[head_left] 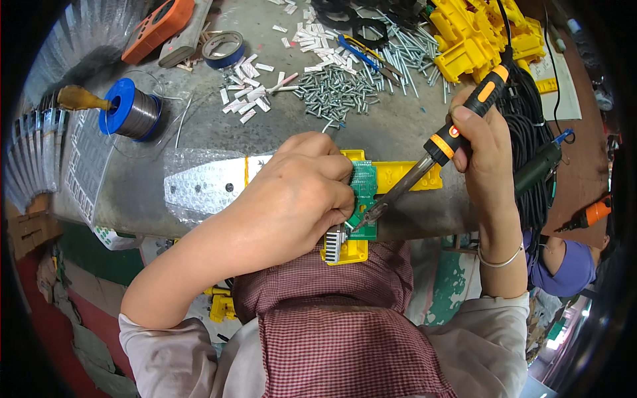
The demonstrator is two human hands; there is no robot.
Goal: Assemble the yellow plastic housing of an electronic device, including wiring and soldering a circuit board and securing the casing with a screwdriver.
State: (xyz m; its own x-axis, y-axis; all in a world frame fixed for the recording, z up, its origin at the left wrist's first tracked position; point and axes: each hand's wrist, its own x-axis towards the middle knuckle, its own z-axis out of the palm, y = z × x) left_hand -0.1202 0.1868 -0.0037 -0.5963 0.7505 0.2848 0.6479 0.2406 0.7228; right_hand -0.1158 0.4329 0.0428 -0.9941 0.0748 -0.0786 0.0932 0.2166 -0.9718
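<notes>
My right hand [483, 132] grips the black and orange handle of a soldering iron [415, 174]. Its dark tip slants down to the lower part of a green circuit board [363, 182]; I cannot tell whether they touch. The board lies on a yellow plastic housing [405, 176] at the bench edge. My left hand [312, 182] is closed in a pinch over the board's left side. A thin white wire [328, 125] pokes out above those fingers, and a short white end shows beneath them. Beside the tip sits a black-and-white striped part [333, 245].
Bubble-wrapped silvery blade [206, 186] lies left of the housing. Further off are a solder spool [136, 109], tape roll [223, 50], heaped screws [342, 89], cutters [371, 56] and yellow housings [471, 36]. Black cables [531, 139] coil at right; another person [564, 265] sits beyond.
</notes>
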